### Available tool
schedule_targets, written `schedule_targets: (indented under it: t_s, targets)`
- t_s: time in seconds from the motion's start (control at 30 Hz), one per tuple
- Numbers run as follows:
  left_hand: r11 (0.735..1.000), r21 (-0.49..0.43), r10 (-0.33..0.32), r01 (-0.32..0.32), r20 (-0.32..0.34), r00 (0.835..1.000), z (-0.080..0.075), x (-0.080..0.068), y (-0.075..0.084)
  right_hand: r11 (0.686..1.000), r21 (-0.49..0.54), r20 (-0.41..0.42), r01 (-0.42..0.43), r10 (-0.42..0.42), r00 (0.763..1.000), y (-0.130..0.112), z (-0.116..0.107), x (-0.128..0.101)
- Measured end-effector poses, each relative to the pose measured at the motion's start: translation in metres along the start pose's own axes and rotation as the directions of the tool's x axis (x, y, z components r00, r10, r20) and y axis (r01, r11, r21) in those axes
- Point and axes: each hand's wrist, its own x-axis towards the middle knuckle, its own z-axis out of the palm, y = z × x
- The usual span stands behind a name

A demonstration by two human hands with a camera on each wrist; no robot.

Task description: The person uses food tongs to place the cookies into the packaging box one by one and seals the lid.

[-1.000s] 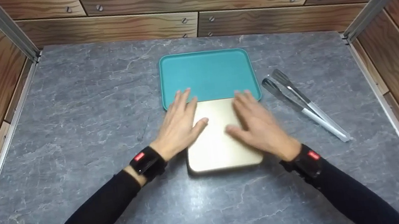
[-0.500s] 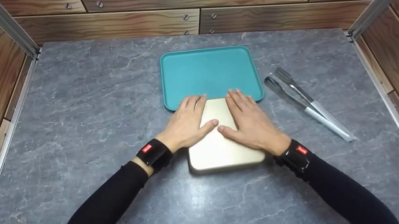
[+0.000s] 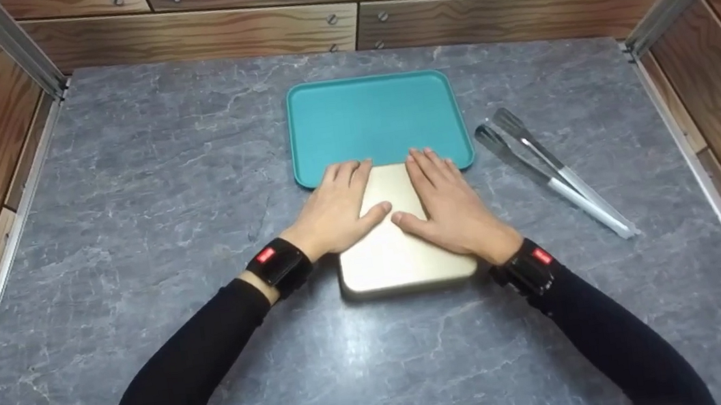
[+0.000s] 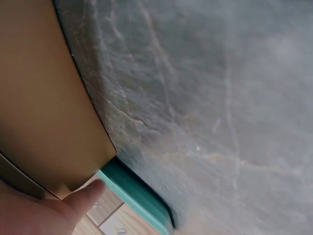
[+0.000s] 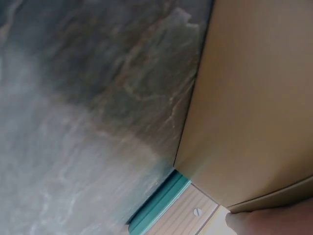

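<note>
A pale gold, flat box with rounded corners (image 3: 402, 259) lies on the grey table, its far edge against the teal tray (image 3: 378, 118). My left hand (image 3: 337, 212) rests flat over the box's left side, fingers straight and pointing away. Over the right side lies my right hand (image 3: 454, 208), also with straight fingers. The two thumbs nearly meet above the middle of the lid. Both wrist views show the tan side wall of the box (image 4: 44, 93) standing on the table, with fingertips at its upper far corner and the tray's rim (image 5: 159, 200) just beyond.
Metal tongs with white handles (image 3: 557, 178) lie spread on the table to the right of the tray. Wood-patterned walls (image 3: 195, 33) close off the back and both sides, with metal posts (image 3: 15, 49) at the rear corners.
Both hands have moved inward and settled on the lid, their thumbs coming closer together. Over the last half second the hands hold still while the whole head view shifts slightly upward.
</note>
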Motion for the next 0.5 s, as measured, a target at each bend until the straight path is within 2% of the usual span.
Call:
schedule_targets:
  t_s: [0.17,0.3,0.4,0.5]
  targets:
    - [1.0,0.016,-0.014,0.014,0.005,1.0,-0.005,-0.001,-0.009,1.0,-0.01,0.009,0.022,-0.022,1.0,-0.002,0.002,0.013]
    - [1.0,0.006,-0.025,0.025,0.021,0.999,-0.002,-0.001,-0.009,1.0,0.017,0.01,0.017,-0.017,1.0,0.001,0.002,0.011]
    - [0.999,0.018,-0.037,0.036,0.04,0.999,0.002,-0.004,-0.006,0.99,0.144,-0.001,0.005,-0.005,1.0,0.007,0.002,0.003]
    - [0.998,0.038,-0.054,0.053,0.034,0.998,0.003,-0.009,-0.005,0.958,0.287,-0.039,-0.008,0.02,0.999,0.019,-0.002,-0.007]
